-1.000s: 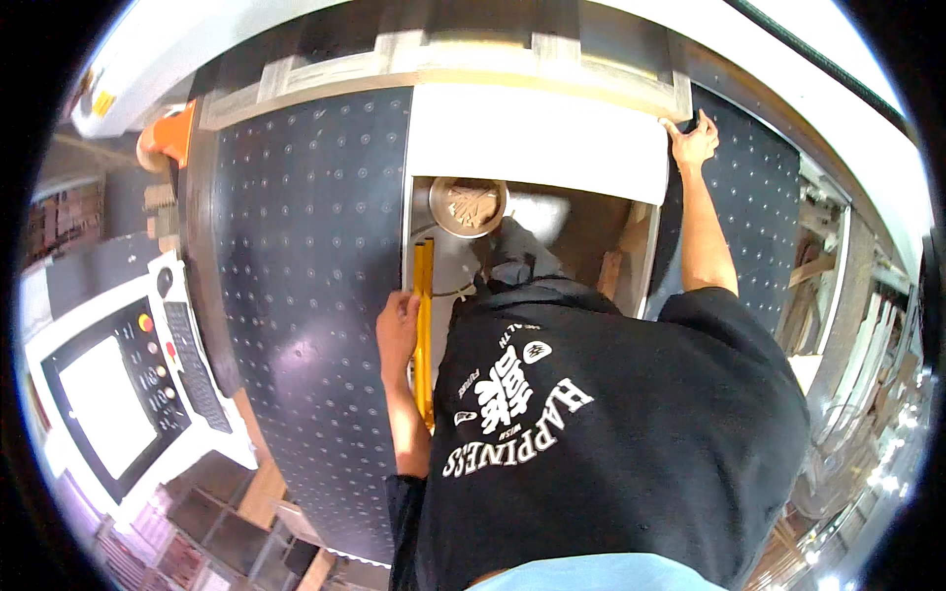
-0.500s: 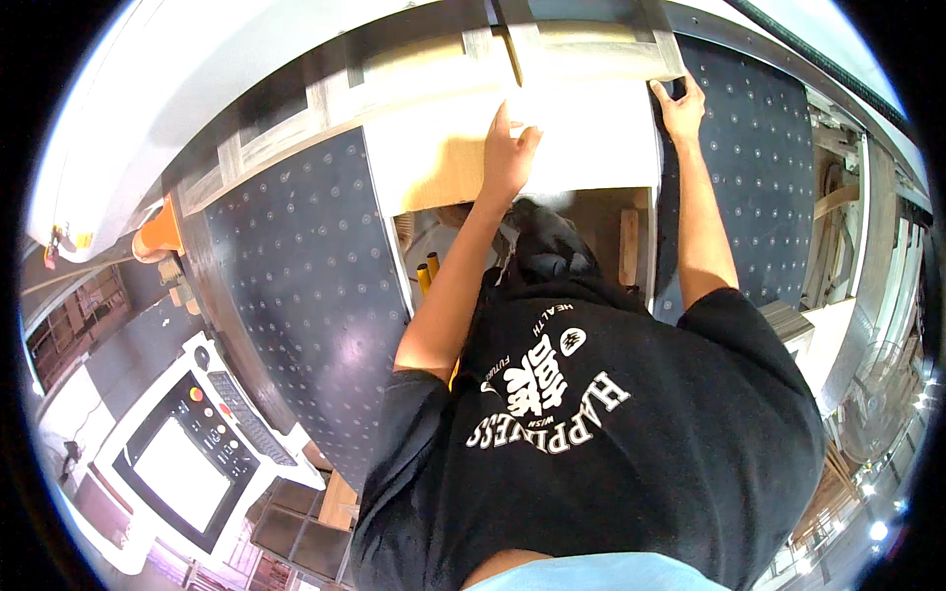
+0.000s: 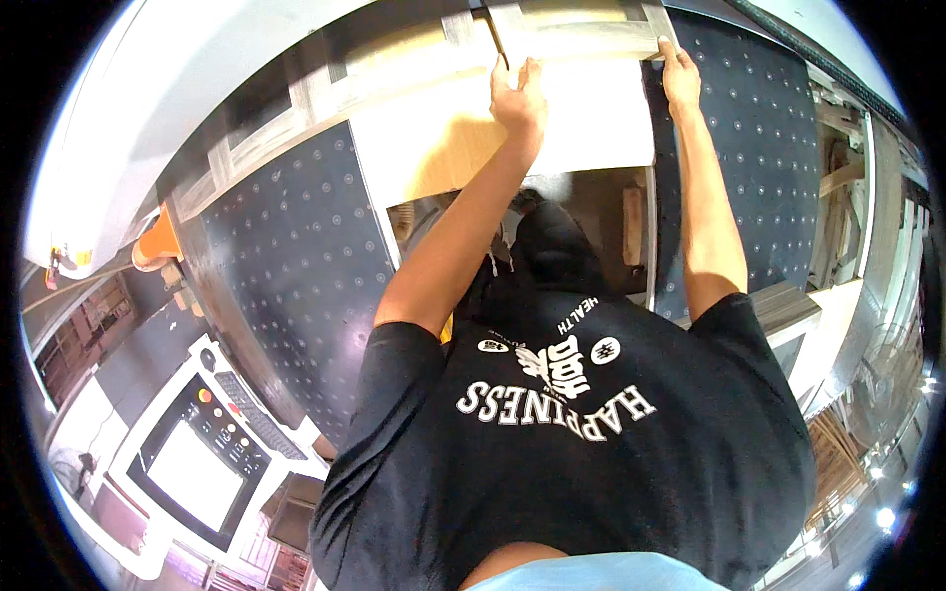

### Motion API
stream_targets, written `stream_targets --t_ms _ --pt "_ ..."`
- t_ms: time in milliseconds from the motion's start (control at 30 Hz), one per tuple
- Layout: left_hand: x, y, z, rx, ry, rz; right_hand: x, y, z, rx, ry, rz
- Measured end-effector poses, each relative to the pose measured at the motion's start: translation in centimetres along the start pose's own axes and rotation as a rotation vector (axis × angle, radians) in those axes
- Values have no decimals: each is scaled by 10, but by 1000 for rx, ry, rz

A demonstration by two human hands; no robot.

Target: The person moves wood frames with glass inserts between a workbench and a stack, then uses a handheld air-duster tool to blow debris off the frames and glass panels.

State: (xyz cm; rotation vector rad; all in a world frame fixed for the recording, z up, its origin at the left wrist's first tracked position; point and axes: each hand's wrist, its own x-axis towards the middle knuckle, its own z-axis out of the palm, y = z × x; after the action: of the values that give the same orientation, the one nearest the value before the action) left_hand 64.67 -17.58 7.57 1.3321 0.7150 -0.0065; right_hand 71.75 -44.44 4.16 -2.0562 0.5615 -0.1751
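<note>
A control console (image 3: pixel 202 453) stands at the lower left, beside the dark dotted machine bed (image 3: pixel 296 276). Its rectangular screen (image 3: pixel 192 476) glows pale white inside a black frame, with round red and yellow buttons (image 3: pixel 204 396) and a keypad above it.

Control console (image 3: pixel 202 463), perhaps orange cone (image 3: pixel 158 241)

We see a pale cream board (image 3: pixel 581 128) on a dark counter (image 3: pixel 296 256) dotted with small white spots, a black shirt (image 3: pixel 572 453) with white print, and an orange part (image 3: pixel 158 241).
</note>
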Motion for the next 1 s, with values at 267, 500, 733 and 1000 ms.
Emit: stream_targets --t_ms 267,500,733,1000 --pt "-45 -64 -53 248 61 319 -72 22 -57 -84 -143 40" --pt "-135 -85 -110 92 83 273 -154 79 -117 -283 -270 221" --pt "-181 -100 -178 31 50 131 -253 59 -129 -51 -522 482" --pt "-176 -169 -143 -469 -292 -376 -265 40 -93 285 -660 499"
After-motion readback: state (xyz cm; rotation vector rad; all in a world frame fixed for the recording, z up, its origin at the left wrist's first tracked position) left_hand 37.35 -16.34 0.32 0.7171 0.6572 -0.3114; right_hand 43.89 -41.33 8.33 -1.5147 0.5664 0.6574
